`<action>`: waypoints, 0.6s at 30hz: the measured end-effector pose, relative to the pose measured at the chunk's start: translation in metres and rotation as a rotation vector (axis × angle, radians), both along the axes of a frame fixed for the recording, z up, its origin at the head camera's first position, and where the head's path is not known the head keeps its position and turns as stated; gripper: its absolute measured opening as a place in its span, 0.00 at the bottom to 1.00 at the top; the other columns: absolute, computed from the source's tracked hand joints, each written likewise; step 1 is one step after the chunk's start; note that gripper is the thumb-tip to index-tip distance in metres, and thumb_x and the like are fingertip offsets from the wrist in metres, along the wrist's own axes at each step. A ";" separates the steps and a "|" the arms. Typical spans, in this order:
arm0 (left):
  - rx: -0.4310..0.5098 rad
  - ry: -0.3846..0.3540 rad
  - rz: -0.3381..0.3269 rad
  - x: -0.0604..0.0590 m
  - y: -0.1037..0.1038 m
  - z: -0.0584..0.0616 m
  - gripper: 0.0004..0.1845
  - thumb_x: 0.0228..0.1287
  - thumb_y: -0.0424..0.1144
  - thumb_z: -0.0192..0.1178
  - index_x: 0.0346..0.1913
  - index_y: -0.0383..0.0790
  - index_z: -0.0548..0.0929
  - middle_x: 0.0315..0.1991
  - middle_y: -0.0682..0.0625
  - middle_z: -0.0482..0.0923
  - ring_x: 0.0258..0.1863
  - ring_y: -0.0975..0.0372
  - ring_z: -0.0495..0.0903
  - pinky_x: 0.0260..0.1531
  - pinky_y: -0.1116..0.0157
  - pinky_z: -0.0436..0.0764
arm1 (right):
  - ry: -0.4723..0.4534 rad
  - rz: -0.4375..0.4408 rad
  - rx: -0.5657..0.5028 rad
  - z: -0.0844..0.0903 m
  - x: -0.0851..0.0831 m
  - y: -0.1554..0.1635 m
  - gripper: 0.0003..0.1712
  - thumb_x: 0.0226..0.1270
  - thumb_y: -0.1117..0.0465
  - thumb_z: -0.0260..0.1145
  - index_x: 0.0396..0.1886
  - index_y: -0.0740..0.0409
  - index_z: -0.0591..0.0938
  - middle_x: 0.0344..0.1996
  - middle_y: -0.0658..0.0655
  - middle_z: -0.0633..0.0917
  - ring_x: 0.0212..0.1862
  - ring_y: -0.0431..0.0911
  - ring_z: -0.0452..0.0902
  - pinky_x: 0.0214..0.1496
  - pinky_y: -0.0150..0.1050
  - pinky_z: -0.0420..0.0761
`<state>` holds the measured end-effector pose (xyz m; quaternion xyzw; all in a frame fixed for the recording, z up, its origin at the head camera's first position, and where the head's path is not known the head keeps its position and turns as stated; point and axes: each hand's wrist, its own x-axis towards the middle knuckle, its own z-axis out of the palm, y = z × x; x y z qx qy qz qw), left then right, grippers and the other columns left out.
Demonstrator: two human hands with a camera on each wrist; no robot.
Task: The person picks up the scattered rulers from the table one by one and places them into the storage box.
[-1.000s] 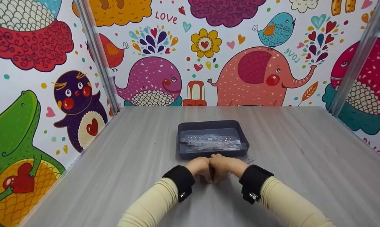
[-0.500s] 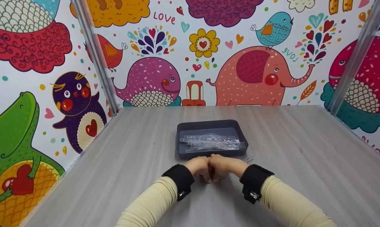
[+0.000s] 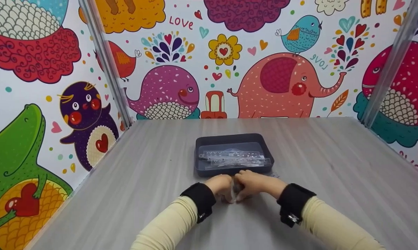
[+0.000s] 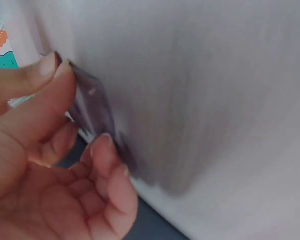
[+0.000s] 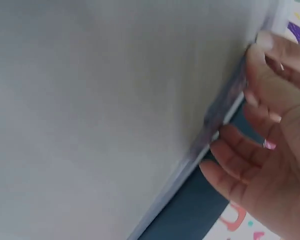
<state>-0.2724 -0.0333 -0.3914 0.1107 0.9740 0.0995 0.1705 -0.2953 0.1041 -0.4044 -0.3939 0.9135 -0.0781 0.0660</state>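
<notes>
My left hand (image 3: 220,184) and right hand (image 3: 254,182) meet just in front of a dark grey tray (image 3: 199,158). Between them stands a thin piece of clear plastic (image 3: 233,192), its exact kind unclear. In the left wrist view, the thumb and forefinger pinch the top of this clear plastic (image 4: 92,102), and the other fingers are curled near its lower part. Right thumb and forefinger pinch a thin, blurred edge of clear plastic (image 5: 225,102) in the right wrist view. Several clear rulers (image 3: 235,158) lie heaped inside the tray.
Another clear strip (image 3: 274,175) lies on the table by the tray's front right corner, partly behind the right hand. The grey wood-grain table (image 3: 153,156) runs back to walls printed with cartoon animals (image 3: 278,86). Metal posts (image 3: 106,62) stand at the corners.
My right hand and forearm have shifted slightly to the right, widening the gap between the hands. Clear plastic now shows in that gap. The left hand is almost where it was.
</notes>
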 end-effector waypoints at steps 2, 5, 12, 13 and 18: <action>-0.006 0.018 0.010 0.002 0.001 -0.001 0.13 0.29 0.37 0.70 0.19 0.36 0.77 0.18 0.51 0.69 0.18 0.61 0.65 0.19 0.69 0.69 | -0.001 0.042 -0.018 0.001 -0.002 0.013 0.24 0.36 0.51 0.68 0.32 0.58 0.72 0.27 0.49 0.69 0.31 0.42 0.63 0.32 0.33 0.65; -0.007 0.050 0.014 0.004 0.001 -0.002 0.15 0.28 0.37 0.71 0.20 0.37 0.75 0.19 0.52 0.69 0.19 0.61 0.64 0.23 0.69 0.70 | 0.021 0.094 -0.023 0.001 -0.007 0.034 0.22 0.31 0.58 0.70 0.31 0.58 0.74 0.27 0.49 0.71 0.31 0.41 0.65 0.32 0.32 0.67; -0.039 0.076 0.007 0.005 0.000 -0.002 0.17 0.28 0.39 0.70 0.23 0.38 0.73 0.23 0.50 0.70 0.23 0.61 0.64 0.29 0.68 0.70 | 0.085 0.076 -0.003 -0.003 -0.016 0.070 0.23 0.28 0.69 0.67 0.33 0.59 0.75 0.28 0.52 0.72 0.33 0.46 0.68 0.35 0.37 0.69; -0.038 0.078 0.006 0.005 0.000 -0.001 0.17 0.28 0.39 0.70 0.23 0.38 0.73 0.23 0.50 0.70 0.23 0.61 0.65 0.29 0.68 0.70 | 0.094 0.080 -0.006 -0.003 -0.017 0.072 0.23 0.28 0.69 0.67 0.33 0.60 0.75 0.28 0.52 0.72 0.33 0.46 0.68 0.35 0.37 0.70; -0.039 0.099 -0.017 0.007 0.000 0.000 0.17 0.29 0.40 0.70 0.22 0.37 0.74 0.21 0.51 0.69 0.22 0.61 0.64 0.29 0.69 0.70 | 0.149 0.118 0.003 -0.005 -0.020 0.075 0.20 0.29 0.68 0.68 0.31 0.61 0.77 0.25 0.53 0.73 0.30 0.45 0.69 0.33 0.36 0.71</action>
